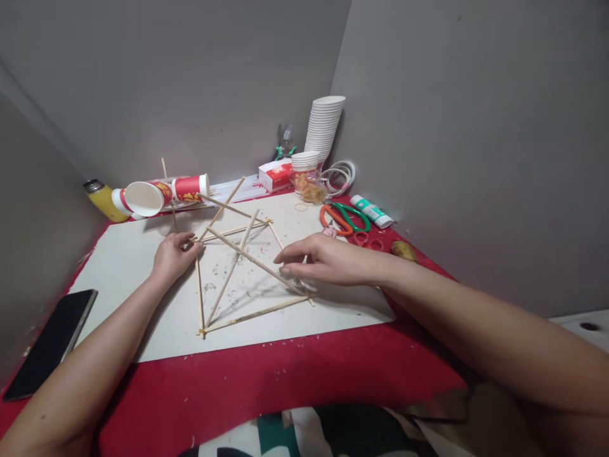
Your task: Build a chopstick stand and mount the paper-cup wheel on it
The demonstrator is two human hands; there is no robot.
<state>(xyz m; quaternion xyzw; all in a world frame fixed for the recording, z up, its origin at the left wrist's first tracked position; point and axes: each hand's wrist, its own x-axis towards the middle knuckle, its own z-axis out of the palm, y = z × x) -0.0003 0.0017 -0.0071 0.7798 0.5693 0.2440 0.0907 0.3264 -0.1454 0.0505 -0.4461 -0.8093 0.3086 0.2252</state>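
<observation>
We see the stick (257, 263) slant ten-to-four, its middle at nine o'clock from the nearer right hand (318, 259), finger and thumb apart; the left hand (174, 256) pinches the frame (257, 314).

Right hand (328, 259) is partly blurred; clothing (349, 431) is cropped.

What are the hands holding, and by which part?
The left hand appears to hold the stick frame at its far-left corner. The right hand is at the frame's right side; whether it grips anything cannot be told.
</observation>
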